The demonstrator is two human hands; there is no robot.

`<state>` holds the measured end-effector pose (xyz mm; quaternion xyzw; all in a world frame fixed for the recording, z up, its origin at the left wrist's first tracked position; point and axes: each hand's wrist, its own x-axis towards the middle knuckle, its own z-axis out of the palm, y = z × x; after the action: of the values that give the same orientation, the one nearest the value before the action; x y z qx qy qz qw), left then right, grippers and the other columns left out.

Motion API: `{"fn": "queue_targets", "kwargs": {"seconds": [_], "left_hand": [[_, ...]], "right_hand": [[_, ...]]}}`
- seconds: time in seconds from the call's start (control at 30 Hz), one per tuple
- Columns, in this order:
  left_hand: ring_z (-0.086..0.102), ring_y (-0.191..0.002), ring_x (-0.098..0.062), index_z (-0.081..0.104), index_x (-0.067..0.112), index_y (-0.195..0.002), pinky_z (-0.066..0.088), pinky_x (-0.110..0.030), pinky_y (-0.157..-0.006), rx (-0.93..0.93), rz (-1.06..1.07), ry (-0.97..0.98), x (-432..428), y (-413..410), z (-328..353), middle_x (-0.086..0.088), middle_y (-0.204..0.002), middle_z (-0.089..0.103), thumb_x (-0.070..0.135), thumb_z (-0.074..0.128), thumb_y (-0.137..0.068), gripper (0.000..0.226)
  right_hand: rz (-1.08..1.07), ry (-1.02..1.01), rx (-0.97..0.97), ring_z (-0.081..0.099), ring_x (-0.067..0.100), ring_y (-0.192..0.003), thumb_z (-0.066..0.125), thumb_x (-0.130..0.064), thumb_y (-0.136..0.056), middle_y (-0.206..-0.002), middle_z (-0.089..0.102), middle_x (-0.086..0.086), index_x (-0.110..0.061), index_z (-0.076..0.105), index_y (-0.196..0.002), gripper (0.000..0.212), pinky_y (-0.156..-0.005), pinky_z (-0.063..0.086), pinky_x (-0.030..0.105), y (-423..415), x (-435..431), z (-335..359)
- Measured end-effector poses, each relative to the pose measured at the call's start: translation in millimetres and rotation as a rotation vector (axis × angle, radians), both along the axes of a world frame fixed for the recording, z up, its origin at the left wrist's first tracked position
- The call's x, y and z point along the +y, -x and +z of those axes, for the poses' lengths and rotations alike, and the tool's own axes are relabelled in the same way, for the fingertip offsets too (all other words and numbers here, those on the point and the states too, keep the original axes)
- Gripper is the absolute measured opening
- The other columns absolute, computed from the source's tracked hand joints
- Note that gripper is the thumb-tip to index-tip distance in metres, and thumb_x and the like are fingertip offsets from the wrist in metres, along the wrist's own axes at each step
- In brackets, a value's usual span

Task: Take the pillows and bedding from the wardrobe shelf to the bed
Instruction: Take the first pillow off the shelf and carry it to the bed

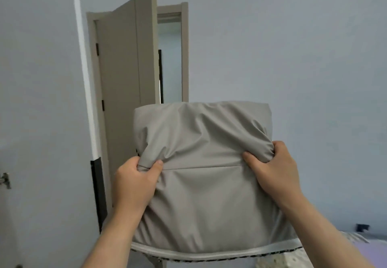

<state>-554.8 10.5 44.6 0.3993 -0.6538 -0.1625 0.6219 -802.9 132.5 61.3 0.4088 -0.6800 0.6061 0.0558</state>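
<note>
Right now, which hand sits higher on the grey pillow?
The right hand, bunching fabric at the right edge of the grey pillow; the left hand pinches a fold lower down.

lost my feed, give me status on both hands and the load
Grip: left hand and right hand pinch folds of plump grey fabric pillow. Pillow held up, off the bed. Ahead, beige door open, not touching.

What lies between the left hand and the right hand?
Only creased fabric of the grey pillow, with a straight seam, from left hand to right hand; head view.

Beige door [125, 58] ajar in its frame [184, 52], pale wall [293, 37] around
</note>
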Motion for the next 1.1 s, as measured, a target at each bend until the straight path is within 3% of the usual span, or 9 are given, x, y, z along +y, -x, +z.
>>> {"fn": "queue_targets", "kwargs": {"seconds": [0.23, 0.4, 0.57, 0.73, 0.93, 1.1], "left_hand": [[0.053, -0.054, -0.019, 0.054, 0.011, -0.057, 0.035, -0.028, -0.049, -0.036, -0.218, 0.003, 9.0, 137.6, -11.5, -0.003, -0.055, 0.056, 0.025, 0.077, -0.075, 0.032], [0.057, -0.062, -0.025, 0.061, 0.009, -0.066, 0.047, -0.037, -0.058, -0.097, -0.353, -0.045, 9.5, 241.5, -27.2, -0.004, -0.062, 0.062, 0.048, 0.066, -0.067, 0.039], [0.057, -0.061, -0.025, 0.057, 0.010, -0.061, 0.037, -0.030, -0.051, -0.157, -0.539, -0.112, 22.9, 356.0, -52.5, -0.002, -0.059, 0.059, 0.038, 0.072, -0.074, 0.034], [0.058, -0.063, -0.025, 0.059, 0.009, -0.063, 0.042, -0.032, -0.055, -0.288, -0.790, -0.163, 44.0, 483.8, -86.7, -0.004, -0.062, 0.061, 0.036, 0.073, -0.076, 0.033], [0.058, -0.067, -0.032, 0.057, 0.010, -0.060, 0.041, -0.035, -0.057, -0.452, -1.069, -0.198, 73.2, 624.4, -131.2, -0.006, -0.063, 0.061, 0.037, 0.072, -0.075, 0.035], [0.059, -0.075, -0.035, 0.061, 0.010, -0.070, 0.046, -0.039, -0.066, -0.673, -1.315, -0.189, 138.8, 722.5, -209.7, -0.012, -0.075, 0.065, 0.039, 0.070, -0.078, 0.031]], "right_hand": [[-0.197, 0.023, -0.046, 0.058, 0.023, -0.082, 0.076, -0.043, -0.073, -0.086, 0.060, -0.008, -0.018, 0.050, -0.094, 0.041, -0.070, 0.042, 0.036, 112.1, 55.8, -32.0], [-0.344, -0.017, -0.068, 0.055, 0.023, -0.083, 0.074, -0.046, -0.074, -0.087, 0.057, -0.006, -0.016, 0.049, -0.098, 0.045, -0.068, 0.037, 0.033, 185.4, 94.9, -47.9], [-0.551, -0.061, -0.110, 0.058, 0.028, -0.091, 0.073, -0.049, -0.073, -0.098, 0.062, 0.003, -0.016, 0.049, -0.100, 0.049, -0.073, 0.043, 0.037, 253.3, 144.3, -70.6], [-0.802, -0.132, -0.204, 0.060, 0.031, -0.095, 0.071, -0.054, -0.071, -0.100, 0.064, 0.004, -0.018, 0.050, -0.101, 0.051, -0.078, 0.047, 0.041, 321.3, 193.5, -111.4], [-1.036, -0.200, -0.368, 0.059, 0.029, -0.094, 0.072, -0.049, -0.072, -0.093, 0.060, 0.001, -0.017, 0.049, -0.098, 0.048, -0.075, 0.043, 0.037, 376.9, 238.2, -152.6], [-1.276, -0.240, -0.548, 0.060, 0.028, -0.095, 0.073, -0.049, -0.071, -0.095, 0.059, -0.003, -0.019, 0.049, -0.104, 0.050, -0.076, 0.044, 0.036, 402.1, 292.9, -228.4]]}}
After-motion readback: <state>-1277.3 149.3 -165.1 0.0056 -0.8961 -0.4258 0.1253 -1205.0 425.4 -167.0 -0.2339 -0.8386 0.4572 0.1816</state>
